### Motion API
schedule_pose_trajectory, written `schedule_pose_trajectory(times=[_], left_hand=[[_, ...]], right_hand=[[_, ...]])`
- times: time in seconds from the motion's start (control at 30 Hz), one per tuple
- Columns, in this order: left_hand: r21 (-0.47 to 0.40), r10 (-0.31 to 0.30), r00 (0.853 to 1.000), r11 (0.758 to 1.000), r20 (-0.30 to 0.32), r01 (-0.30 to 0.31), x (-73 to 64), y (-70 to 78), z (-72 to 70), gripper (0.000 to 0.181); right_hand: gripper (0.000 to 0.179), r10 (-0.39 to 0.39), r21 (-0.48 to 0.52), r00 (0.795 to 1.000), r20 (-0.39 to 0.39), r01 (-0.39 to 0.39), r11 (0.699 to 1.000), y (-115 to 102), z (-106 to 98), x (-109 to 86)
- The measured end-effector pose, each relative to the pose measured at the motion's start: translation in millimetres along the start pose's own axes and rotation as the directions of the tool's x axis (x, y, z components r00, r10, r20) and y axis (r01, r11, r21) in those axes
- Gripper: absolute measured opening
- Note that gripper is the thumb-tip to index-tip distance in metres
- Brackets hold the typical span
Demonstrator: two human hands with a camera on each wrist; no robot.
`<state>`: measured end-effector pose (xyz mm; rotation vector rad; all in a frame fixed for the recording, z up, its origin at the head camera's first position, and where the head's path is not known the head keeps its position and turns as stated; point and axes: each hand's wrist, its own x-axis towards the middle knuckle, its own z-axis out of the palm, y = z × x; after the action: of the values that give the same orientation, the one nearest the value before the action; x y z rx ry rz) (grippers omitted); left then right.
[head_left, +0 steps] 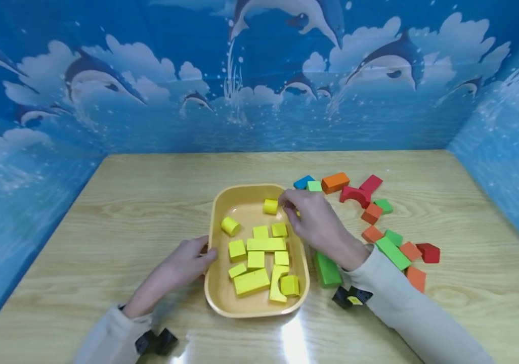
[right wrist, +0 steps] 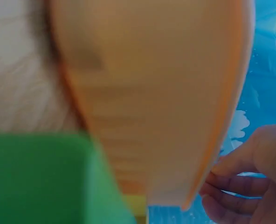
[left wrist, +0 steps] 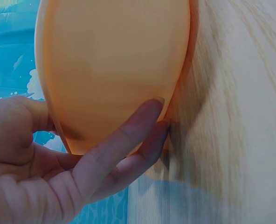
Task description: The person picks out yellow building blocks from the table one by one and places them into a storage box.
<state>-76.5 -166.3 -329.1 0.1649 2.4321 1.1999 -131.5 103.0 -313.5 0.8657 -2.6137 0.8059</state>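
A yellow-orange plastic tray [head_left: 255, 309] stands on the table with yellow blocks inside. My left hand [head_left: 188, 260] grips its left side; in the left wrist view the thumb goes over the rim while fingers [left wrist: 124, 140] lie along the outer wall. Over the far right rim is my right hand [head_left: 316, 217], fingers bent, fingertips beside a yellow cylinder [head_left: 270, 206]. In the right wrist view the rim hides those fingertips, so I cannot tell whether they hold anything. Another yellow cylinder [head_left: 230, 226] lies near the left wall; a yellow arch [head_left: 276, 288] lies near the front.
Right of the tray lies a long green block [head_left: 329, 270], partly under the right forearm. Farther right are scattered blocks, including an orange one [head_left: 335, 182], a red arch [head_left: 355, 195], a green bar [head_left: 393, 253] and a blue block [head_left: 304, 182]. A dolphin-print backdrop [head_left: 259, 121] encloses the table.
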Motion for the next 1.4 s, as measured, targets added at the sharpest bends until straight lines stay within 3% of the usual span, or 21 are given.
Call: schedule_pose_trajectory(times=[0.1, 0.17, 0.23, 0.33, 0.4, 0.47, 0.5, 0.6, 0.73, 0.83, 0.93, 1.1, 1.4], left_hand=[[0.013, 0.012, 1.000, 1.000, 0.011, -0.013, 0.5, 1.7, -1.9, 0.045], [0.019, 0.024, 1.000, 1.000, 0.019, -0.024, 0.9, 2.8, -3.9, 0.045], [0.031, 0.036, 0.999, 0.999, 0.017, -0.036, 1.0, 3.4, -6.0, 0.045], [0.043, 0.043, 0.999, 0.998, 0.009, -0.044, 0.6, 2.8, -8.2, 0.044], [0.050, 0.043, 0.999, 0.998, 0.003, -0.043, 0.0, 1.7, -8.9, 0.044], [0.050, 0.039, 0.999, 0.998, 0.000, -0.039, -0.6, 0.5, -9.0, 0.045], [0.051, 0.038, 0.999, 0.998, 0.001, -0.038, -0.8, 0.1, -8.9, 0.045], [0.045, 0.031, 1.000, 0.999, 0.004, -0.031, -1.4, -0.6, -8.3, 0.045], [0.035, 0.015, 1.000, 0.999, 0.007, -0.015, -1.4, -1.0, -7.6, 0.046], [0.038, 0.005, 1.000, 0.999, 0.007, -0.005, -1.5, -1.0, -7.4, 0.047], [0.036, -0.008, 1.000, 0.999, -0.002, 0.008, -1.4, -1.1, -6.6, 0.047], [0.026, -0.003, 1.000, 1.000, -0.002, 0.003, -0.6, -2.3, -4.6, 0.046], [0.030, 0.019, 1.000, 0.999, 0.008, -0.019, -0.5, -0.9, -5.0, 0.045]], right_hand=[[0.012, 0.027, -0.049, 1.000, 0.013, -0.026, 0.998, 6, -7, -6.5], [0.016, 0.094, -0.081, 0.994, 0.047, -0.090, 0.993, 13, -16, -12.7], [0.022, 0.191, -0.141, 0.973, 0.126, -0.173, 0.975, 21, -25, -19.2], [0.036, 0.347, -0.230, 0.889, 0.300, -0.286, 0.930, 32, -31, -27.0], [0.043, 0.394, -0.269, 0.832, 0.391, -0.306, 0.913, 38, -30, -29.7], [0.045, 0.396, -0.266, 0.808, 0.437, -0.304, 0.915, 42, -25, -30.9], [0.045, 0.376, -0.256, 0.815, 0.440, -0.287, 0.923, 44, -24, -31.3], [0.041, 0.289, -0.224, 0.877, 0.383, -0.215, 0.951, 46, -21, -30.2], [0.042, 0.163, -0.153, 0.963, 0.216, -0.132, 0.979, 38, -27, -22.0], [0.044, 0.069, -0.071, 0.989, 0.129, -0.060, 0.996, 25, -27, -11.1], [0.043, -0.012, -0.023, 0.991, 0.134, 0.015, 1.000, 12, -18, 0.9], [0.039, -0.076, -0.016, 0.970, 0.232, 0.082, 0.997, -2, 7, 15.5], [0.040, -0.013, -0.139, 0.933, 0.359, 0.067, 0.988, -8, 30, 19.5]])
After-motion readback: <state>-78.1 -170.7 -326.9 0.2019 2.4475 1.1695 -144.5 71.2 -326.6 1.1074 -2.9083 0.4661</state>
